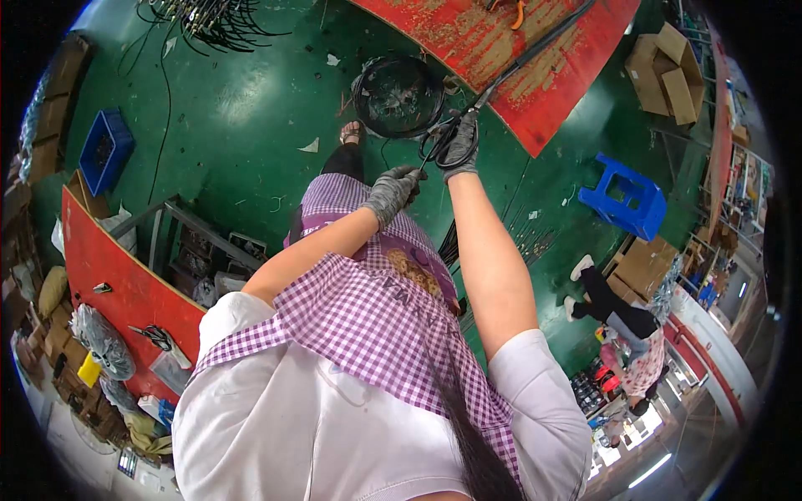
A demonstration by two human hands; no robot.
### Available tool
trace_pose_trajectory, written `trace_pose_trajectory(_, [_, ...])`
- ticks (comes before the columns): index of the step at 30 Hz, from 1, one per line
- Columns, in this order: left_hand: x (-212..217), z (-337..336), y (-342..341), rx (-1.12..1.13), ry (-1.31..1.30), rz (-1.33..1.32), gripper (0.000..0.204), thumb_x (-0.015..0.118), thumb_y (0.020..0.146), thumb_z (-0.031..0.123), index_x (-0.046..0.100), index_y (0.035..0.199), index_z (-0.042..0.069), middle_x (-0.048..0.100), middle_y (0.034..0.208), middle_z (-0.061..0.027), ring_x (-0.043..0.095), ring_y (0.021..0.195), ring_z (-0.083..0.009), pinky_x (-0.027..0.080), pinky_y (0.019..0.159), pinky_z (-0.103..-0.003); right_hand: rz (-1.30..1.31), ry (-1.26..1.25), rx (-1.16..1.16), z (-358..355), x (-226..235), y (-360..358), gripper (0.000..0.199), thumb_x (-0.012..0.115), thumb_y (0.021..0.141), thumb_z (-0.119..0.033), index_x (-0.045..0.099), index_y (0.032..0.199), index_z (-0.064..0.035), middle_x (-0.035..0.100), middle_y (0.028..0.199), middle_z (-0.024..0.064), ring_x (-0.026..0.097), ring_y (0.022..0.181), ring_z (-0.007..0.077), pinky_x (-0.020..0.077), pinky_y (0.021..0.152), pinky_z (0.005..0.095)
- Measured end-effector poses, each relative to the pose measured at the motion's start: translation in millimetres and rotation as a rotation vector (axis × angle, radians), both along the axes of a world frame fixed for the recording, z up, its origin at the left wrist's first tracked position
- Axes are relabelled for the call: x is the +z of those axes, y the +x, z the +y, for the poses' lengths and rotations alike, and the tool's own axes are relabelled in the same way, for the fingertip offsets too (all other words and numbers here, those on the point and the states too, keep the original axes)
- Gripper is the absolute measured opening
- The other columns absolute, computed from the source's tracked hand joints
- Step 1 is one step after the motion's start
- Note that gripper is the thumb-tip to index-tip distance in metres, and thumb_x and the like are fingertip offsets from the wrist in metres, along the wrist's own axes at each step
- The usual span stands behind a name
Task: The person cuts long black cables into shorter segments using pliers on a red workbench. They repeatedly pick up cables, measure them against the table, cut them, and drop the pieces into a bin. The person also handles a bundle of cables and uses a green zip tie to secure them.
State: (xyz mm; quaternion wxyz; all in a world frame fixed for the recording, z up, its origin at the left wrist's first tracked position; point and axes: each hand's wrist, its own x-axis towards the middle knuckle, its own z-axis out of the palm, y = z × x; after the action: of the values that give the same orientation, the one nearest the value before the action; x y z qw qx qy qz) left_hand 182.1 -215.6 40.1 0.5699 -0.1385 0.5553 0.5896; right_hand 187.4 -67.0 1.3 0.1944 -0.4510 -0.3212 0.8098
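My right hand (460, 147), in a grey glove, is closed around the black loop handles of a pair of scissors (484, 98). Their metal blades point away from me, toward the corner of the red tabletop (535, 125). Beyond the blades, a long black cable bundle (545, 43) lies across that top. My left hand (391, 195), gloved in grey too, is pinched on a thin black cable (429, 155), which runs up toward the scissors. Where the cable meets the scissors and my right fingers, the dark parts overlap and cannot be told apart.
A round black coil (362, 107) lies on the green floor ahead. Black cables with metal ends (200, 18) hang at the far left. A blue stool (622, 199) stands right; a blue crate (107, 150) stands left. Another red table (125, 305) is beside me. A person (626, 321) is at the right.
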Motion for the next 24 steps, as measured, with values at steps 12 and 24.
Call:
trace_pose_trajectory(12, [-9,-8,-22,-0.114,0.005,0.230,0.016,0.050,0.078,0.018,0.058,0.086,0.006,0.048,0.058,0.0039,0.039,0.047,-0.0044,0.031,0.040,-0.019,-0.461,-0.572,0.384,17,61,133,0.026,0.054,0.075,-0.019,0.045,0.095,-0.0043,0.050,0.083,0.0076,0.053,0.069,0.0186,0.0419,0.060,0.0275])
trace_pose_trajectory(24, [-11,-8,-32,-0.151,-0.026,0.234,0.020,0.054,0.076,0.013,0.055,0.093,0.003,0.058,0.080,-0.0017,0.051,0.067,-0.0077,0.041,0.059,-0.019,-0.474,0.764,1.264,-2,37,94,0.024,0.053,0.075,-0.021,0.048,0.088,-0.0007,0.052,0.068,0.0103,0.051,0.062,0.0176,0.0408,0.058,0.0284])
